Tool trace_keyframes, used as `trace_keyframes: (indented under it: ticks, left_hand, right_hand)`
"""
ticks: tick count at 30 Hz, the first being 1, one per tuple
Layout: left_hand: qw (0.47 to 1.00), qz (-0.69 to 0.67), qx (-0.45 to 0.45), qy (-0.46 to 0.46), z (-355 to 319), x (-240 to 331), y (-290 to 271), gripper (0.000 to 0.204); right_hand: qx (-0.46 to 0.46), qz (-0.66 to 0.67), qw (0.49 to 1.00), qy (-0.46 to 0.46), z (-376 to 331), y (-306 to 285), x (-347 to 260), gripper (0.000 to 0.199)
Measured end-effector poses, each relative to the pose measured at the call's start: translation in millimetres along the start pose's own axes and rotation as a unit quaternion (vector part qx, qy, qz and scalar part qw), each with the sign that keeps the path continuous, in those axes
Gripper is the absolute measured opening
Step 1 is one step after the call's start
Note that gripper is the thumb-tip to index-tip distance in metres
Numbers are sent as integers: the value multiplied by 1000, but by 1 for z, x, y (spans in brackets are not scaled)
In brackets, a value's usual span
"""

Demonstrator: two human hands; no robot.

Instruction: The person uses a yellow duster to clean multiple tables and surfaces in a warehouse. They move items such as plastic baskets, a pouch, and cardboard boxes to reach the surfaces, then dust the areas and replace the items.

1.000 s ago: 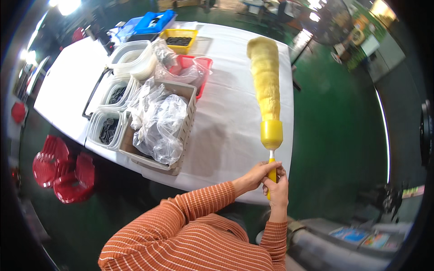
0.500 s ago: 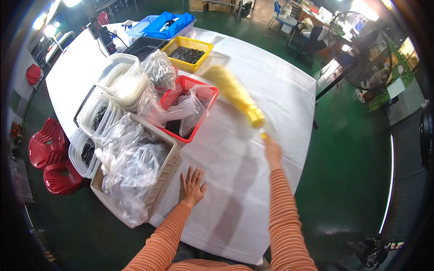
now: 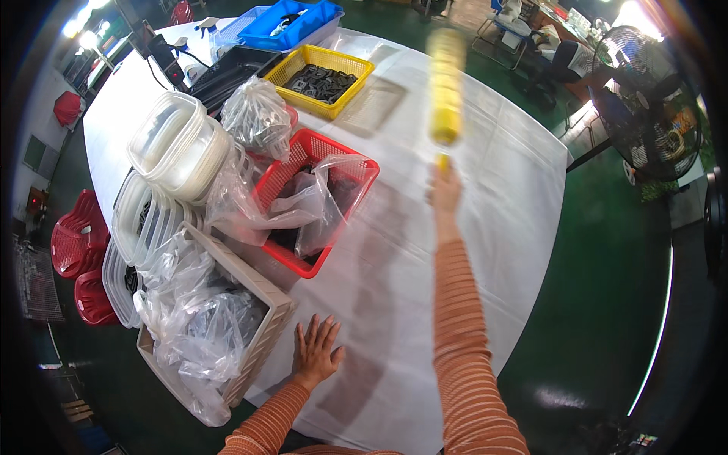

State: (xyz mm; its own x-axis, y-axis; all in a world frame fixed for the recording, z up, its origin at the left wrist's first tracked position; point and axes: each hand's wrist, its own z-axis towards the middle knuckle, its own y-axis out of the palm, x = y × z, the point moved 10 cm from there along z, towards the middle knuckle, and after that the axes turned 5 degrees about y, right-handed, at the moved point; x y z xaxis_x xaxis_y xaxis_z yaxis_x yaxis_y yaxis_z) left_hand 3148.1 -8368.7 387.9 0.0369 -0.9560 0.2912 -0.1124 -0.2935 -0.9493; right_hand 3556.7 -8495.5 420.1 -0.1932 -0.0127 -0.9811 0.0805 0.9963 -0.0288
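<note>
My right hand (image 3: pixel 445 189) is closed round the handle of a yellow duster (image 3: pixel 447 91), its long fluffy head pointing away over the far part of the white-covered table (image 3: pixel 493 235). Motion smears the duster, and I cannot tell whether it touches the cloth. Flat on the near part of the table, fingers spread, rests my left hand (image 3: pixel 315 356) with nothing in it. Just left of that hand stands a beige crate (image 3: pixel 265 303) full of clear plastic bags (image 3: pixel 205 326). Beyond it is a red basket (image 3: pixel 307 267) with a clear bag and dark pieces inside.
Stacked clear plastic tubs (image 3: pixel 171 148) line the table's left side. Farther back are a yellow basket (image 3: pixel 307 104) of black parts, a black tray (image 3: pixel 235 72) and a blue bin (image 3: pixel 292 34). A black fan (image 3: pixel 644 98) stands beyond the right edge; red chairs (image 3: pixel 80 235) are at left.
My right hand has moved farther away, and the duster has swung from leaning left to pointing straight away. My left hand remains flat on the table. The view has shifted somewhat.
</note>
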Motion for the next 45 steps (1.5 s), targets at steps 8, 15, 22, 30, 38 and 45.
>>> trace_keyframes:
  ticks: [8,15,22,30,38,45]
  left_hand:
    - [999,-28,17,3,1,1,-6,58]
    - [1000,-12,13,-1,-2,1,-1,60]
    - [999,9,40,1,-5,3,-5,58]
    - [988,-85,118,47,-6,12,-19,55]
    - [895,-343,280,63,-111,33,-133,39]
    - [902,-348,253,18,-181,37,-137,21]
  right_hand:
    - [-53,79,986,136,49,42,27,26]
    - [263,184,938,132,-41,-325,76,15]
    - [313,150,931,112,-276,-423,91,16]
    - [69,-251,965,16,-290,-288,78,40]
    - [-401,-618,671,-83,-580,-319,100,36]
    - [-47,-512,853,-86,-456,-443,42,49]
